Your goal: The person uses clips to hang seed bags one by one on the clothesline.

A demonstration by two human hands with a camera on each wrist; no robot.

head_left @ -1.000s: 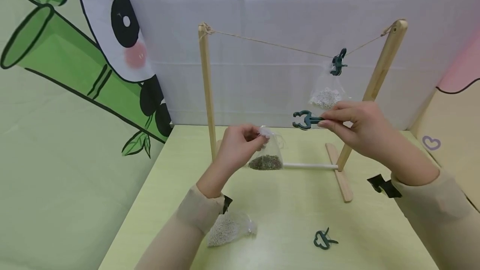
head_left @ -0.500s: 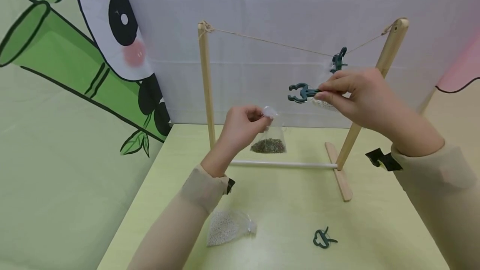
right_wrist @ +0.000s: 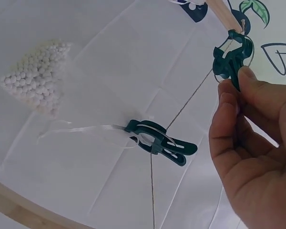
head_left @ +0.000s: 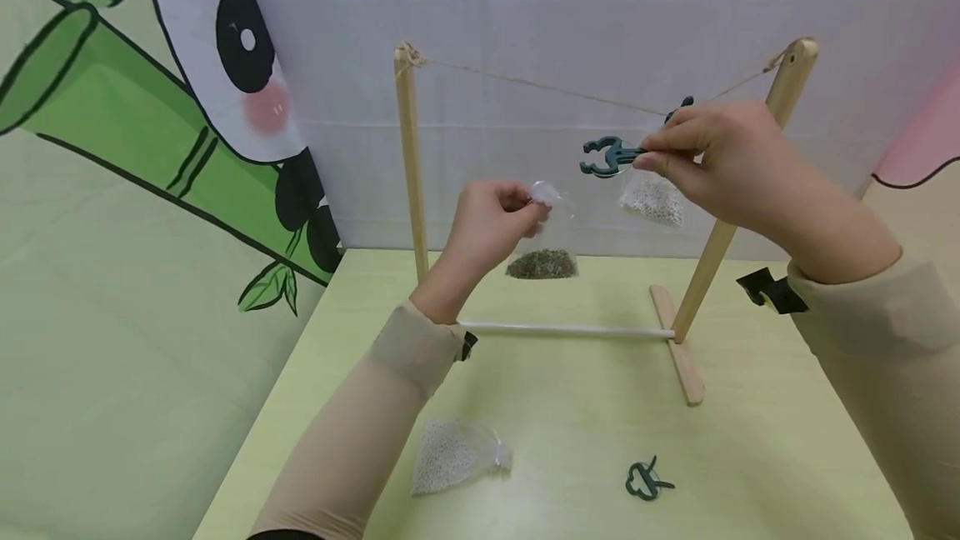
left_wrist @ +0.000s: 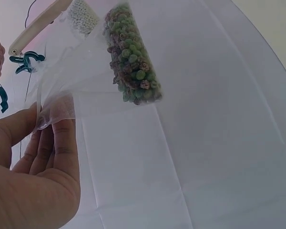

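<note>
My left hand (head_left: 491,223) pinches the gathered top of a clear plastic bag (head_left: 542,263), which hangs down below the string (head_left: 555,91) with green and brown pellets in its bottom. To the right, my right hand (head_left: 727,157) pinches a dark green plant clip (head_left: 609,157) by its handles, the clip's mouth spread and pointing left. Behind that hand, a second green clip (right_wrist: 155,138) grips the string and a clear bag of white pellets (head_left: 652,197). In the head view my right hand covers most of this clip.
The string runs between two wooden posts (head_left: 408,157) joined low down by a white rod (head_left: 570,329). A wooden foot (head_left: 686,373) supports the right post. On the pale table (head_left: 555,457) lie another bag of white pellets (head_left: 453,458) and a loose green clip (head_left: 647,479).
Both hands have risen toward the string, carrying the bag of green and brown pellets and the clip. The left hand has also shifted slightly right.
</note>
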